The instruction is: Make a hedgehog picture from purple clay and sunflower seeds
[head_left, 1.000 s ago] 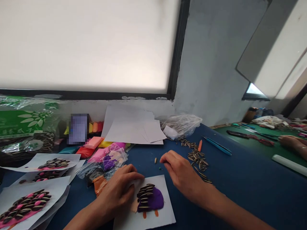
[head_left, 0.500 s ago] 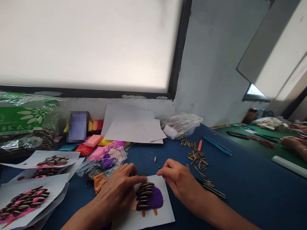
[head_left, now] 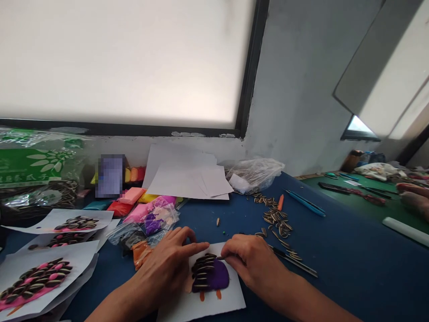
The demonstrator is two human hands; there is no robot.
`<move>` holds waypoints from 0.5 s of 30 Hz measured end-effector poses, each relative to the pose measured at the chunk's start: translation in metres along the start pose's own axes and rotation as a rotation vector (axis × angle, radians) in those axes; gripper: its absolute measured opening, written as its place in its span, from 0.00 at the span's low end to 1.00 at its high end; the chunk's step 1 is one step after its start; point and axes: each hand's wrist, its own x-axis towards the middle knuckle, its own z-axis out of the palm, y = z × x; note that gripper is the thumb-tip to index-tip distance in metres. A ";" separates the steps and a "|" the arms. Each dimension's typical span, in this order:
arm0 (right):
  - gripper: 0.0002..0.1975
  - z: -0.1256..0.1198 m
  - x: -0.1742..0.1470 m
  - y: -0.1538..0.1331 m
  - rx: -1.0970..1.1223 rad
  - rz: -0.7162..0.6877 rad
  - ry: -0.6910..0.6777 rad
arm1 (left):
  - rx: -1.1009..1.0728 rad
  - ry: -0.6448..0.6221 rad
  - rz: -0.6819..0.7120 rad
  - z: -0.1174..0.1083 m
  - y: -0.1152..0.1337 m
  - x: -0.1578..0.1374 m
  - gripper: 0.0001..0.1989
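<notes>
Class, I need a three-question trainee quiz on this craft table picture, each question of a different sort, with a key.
1. True or false: the right hand pinches a sunflower seed at the purple clay figure.
2. What does the left hand press on?
A. white paper sheet
B. blue pens
C. plastic bag
3. Fill in: loose seeds lie on the ___ table.

Key: 1 true; 2 A; 3 blue.

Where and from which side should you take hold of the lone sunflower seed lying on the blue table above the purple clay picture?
Pinch the lone seed across its narrow middle, coming straight down from above: it lies flat, slim and pointed, with bare blue table on all sides.
</notes>
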 end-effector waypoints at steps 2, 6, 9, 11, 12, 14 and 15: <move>0.10 0.001 0.000 0.000 -0.006 -0.001 0.006 | 0.005 -0.005 0.011 0.000 -0.001 0.001 0.37; 0.10 0.002 0.000 0.002 0.025 -0.015 0.017 | 0.021 -0.024 0.021 0.001 -0.003 0.002 0.37; 0.10 0.004 0.000 0.003 0.052 -0.033 0.027 | 0.018 -0.021 0.015 0.001 -0.003 0.001 0.37; 0.09 0.005 0.001 0.003 0.050 -0.042 0.038 | 0.013 -0.013 0.019 0.001 -0.003 0.001 0.37; 0.09 0.006 0.001 0.002 0.047 -0.045 0.038 | 0.014 -0.010 0.021 0.001 -0.004 0.001 0.37; 0.09 0.006 0.002 0.002 0.037 -0.043 0.035 | 0.022 -0.009 0.020 0.001 -0.004 0.000 0.37; 0.09 0.005 0.002 0.001 0.030 -0.040 0.031 | 0.025 -0.013 0.017 0.001 -0.003 0.000 0.37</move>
